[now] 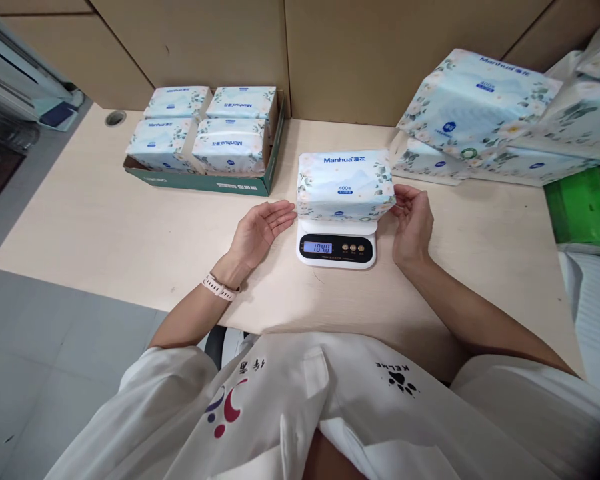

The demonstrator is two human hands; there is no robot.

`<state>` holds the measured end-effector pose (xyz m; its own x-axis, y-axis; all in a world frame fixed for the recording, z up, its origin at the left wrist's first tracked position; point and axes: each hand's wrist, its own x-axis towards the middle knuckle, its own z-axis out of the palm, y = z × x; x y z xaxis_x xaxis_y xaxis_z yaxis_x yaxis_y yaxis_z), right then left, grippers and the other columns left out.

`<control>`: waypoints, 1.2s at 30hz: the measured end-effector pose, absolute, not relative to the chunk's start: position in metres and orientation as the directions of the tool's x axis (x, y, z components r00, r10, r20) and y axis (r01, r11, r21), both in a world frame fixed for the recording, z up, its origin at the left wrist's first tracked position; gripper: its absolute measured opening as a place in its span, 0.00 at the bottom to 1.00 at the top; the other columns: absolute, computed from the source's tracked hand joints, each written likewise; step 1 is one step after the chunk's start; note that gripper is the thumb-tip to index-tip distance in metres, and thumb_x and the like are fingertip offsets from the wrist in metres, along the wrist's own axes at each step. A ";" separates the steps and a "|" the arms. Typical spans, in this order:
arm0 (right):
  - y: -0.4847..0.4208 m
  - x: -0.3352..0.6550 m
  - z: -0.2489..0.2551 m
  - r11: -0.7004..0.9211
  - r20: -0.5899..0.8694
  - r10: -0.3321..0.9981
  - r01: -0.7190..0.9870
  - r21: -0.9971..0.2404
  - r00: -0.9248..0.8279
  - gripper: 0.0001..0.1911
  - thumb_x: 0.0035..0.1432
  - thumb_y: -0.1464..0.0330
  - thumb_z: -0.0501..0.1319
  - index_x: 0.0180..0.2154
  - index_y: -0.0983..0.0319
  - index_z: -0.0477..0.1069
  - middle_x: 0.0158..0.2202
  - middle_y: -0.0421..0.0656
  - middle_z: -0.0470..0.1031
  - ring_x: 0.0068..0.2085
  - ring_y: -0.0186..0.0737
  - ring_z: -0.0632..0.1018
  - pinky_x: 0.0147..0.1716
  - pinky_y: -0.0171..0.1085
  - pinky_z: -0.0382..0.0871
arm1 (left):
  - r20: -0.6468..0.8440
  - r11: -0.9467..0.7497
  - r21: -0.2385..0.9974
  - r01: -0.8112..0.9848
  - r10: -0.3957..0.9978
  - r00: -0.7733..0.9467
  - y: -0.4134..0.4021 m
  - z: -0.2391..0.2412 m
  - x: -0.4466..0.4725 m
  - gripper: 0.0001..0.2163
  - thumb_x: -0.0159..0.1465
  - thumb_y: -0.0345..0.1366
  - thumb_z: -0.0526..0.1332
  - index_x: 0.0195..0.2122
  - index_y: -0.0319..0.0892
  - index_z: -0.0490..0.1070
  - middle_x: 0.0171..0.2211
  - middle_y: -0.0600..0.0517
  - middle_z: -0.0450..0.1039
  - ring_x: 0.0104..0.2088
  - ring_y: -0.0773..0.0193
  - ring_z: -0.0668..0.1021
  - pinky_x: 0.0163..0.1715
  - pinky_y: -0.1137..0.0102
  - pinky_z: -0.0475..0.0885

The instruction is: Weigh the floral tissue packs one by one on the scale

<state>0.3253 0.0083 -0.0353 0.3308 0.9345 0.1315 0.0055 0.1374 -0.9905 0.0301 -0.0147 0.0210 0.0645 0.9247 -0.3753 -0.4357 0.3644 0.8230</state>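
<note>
A pack of tissues [346,183] with a blue floral wrapper lies on a white digital scale [337,252], whose lit display seems to read 104.0. My left hand [261,230] is open at the pack's left side, fingers stretched toward its lower corner, palm turned inward. On the other side, my right hand [411,221] stands open with its fingertips at the pack's right edge, partly hidden behind it. Neither hand is wrapped round the pack; whether the fingertips touch it is hard to make out.
A green open carton [205,183] with several tissue packs stands at the back left. More tissue packs [480,110] are piled at the back right, beside a bright green package [585,207]. Cardboard boxes [340,60] wall off the table's far edge. A round cable hole [115,119] is at the left.
</note>
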 end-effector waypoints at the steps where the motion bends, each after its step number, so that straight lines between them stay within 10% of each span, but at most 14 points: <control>1: 0.008 0.325 -0.035 0.137 0.131 0.935 0.005 -0.991 0.330 0.26 0.71 0.44 0.52 0.50 0.55 0.78 0.56 0.49 0.81 0.57 0.51 0.80 0.63 0.54 0.73 | -0.374 0.364 0.823 -0.436 0.925 0.065 -0.015 0.021 0.030 0.17 0.63 0.46 0.64 0.44 0.38 0.82 0.54 0.39 0.84 0.61 0.49 0.82 0.72 0.54 0.69; 36: 0.007 0.322 -0.033 0.146 0.173 0.925 0.104 -0.984 0.339 0.23 0.72 0.48 0.54 0.49 0.56 0.77 0.54 0.51 0.81 0.55 0.51 0.82 0.61 0.56 0.76 | -0.342 0.350 0.837 -0.420 0.935 0.095 -0.015 0.016 0.028 0.17 0.65 0.46 0.64 0.45 0.39 0.82 0.54 0.41 0.84 0.58 0.51 0.83 0.68 0.56 0.73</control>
<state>0.3223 0.0066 -0.0329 0.3393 0.9246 0.1731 0.1043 0.1459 -0.9838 0.0279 -0.0146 0.0159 0.0955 0.9347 -0.3423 -0.4203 0.3496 0.8373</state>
